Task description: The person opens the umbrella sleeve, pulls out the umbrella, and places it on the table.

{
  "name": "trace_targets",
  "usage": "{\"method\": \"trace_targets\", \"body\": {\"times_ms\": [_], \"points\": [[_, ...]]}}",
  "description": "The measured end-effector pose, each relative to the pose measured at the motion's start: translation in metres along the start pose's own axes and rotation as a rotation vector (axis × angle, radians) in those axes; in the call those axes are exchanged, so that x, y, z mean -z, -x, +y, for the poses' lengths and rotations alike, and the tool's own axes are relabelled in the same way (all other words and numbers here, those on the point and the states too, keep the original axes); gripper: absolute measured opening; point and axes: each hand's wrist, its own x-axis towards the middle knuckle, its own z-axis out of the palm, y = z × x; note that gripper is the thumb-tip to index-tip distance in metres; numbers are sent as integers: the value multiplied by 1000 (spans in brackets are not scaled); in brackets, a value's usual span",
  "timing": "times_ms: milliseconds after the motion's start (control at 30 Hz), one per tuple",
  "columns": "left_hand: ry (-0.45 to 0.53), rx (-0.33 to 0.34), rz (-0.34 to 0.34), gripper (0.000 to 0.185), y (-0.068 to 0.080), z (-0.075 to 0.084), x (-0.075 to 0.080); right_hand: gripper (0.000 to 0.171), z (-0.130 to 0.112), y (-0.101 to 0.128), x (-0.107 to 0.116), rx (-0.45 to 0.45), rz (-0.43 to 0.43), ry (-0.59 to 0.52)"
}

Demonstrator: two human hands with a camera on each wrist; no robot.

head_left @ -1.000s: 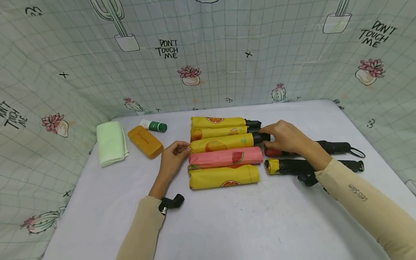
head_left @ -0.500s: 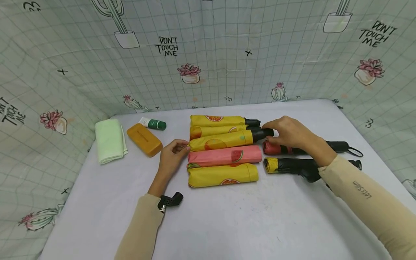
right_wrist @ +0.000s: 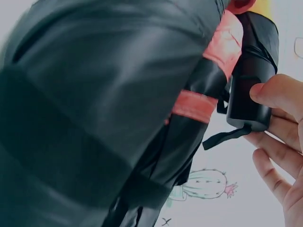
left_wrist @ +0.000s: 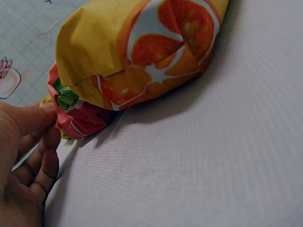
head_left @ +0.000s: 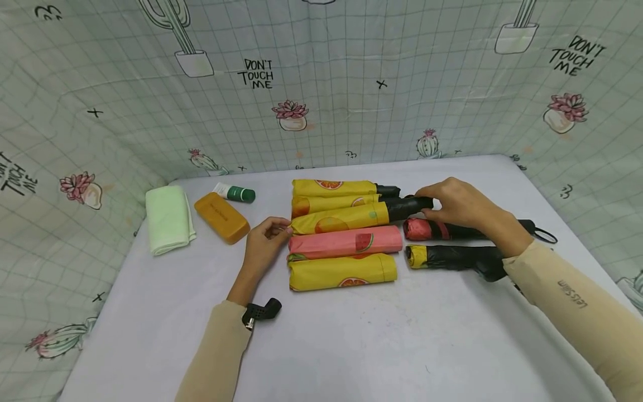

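Observation:
In the head view a folded black umbrella (head_left: 402,207) pokes out of the right end of a yellow sleeve (head_left: 341,219) with orange fruit print. My right hand (head_left: 459,205) pinches its handle end. In the right wrist view the thumb presses on the black handle (right_wrist: 250,101), fingers behind, a short strap hanging. My left hand (head_left: 263,243) pinches the sleeve's closed left end; the left wrist view mostly hides that end behind a pink sleeve (left_wrist: 83,116) and a nearer yellow sleeve (left_wrist: 94,42). Two more yellow-sleeved umbrellas (head_left: 334,188) lie behind.
Right of the sleeves lie two bare folded umbrellas, one black and red (head_left: 419,229), one black and yellow (head_left: 447,257), partly under my right arm. At the left are a green cloth (head_left: 168,220), an orange-brown case (head_left: 222,218) and a green-capped tube (head_left: 235,192). A patterned curtain stands behind the table.
My right hand has moved to the right with the umbrella's handle, and more of the black umbrella shows outside its yellow sleeve. The left hand keeps its place at the sleeve's left end.

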Motion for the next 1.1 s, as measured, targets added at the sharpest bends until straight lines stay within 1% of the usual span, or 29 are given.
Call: {"method": "trace_targets", "body": {"times_ms": [300,467,600,733,867,1000,1100], "points": [[-18,21,-5,17,3,0,-1,33,8,4,2,13,13,26],[-14,4,-1,17,2,-1,-1,32,9,5,6,29,28,38],[-17,-7,1,16,0,-1,-1,31,12,7,10,25,36,45],[-21,-6,0,16,-1,-1,-1,29,15,8,12,22,31,50],[-13,-15,-2,15,-1,-1,-1,30,15,9,15,39,19,48],[-3,-26,-4,15,-2,-2,-1,30,16,12,18,60,25,55],[-8,-28,-6,15,-2,-1,-1,30,17,13,19,58,27,60]]}}
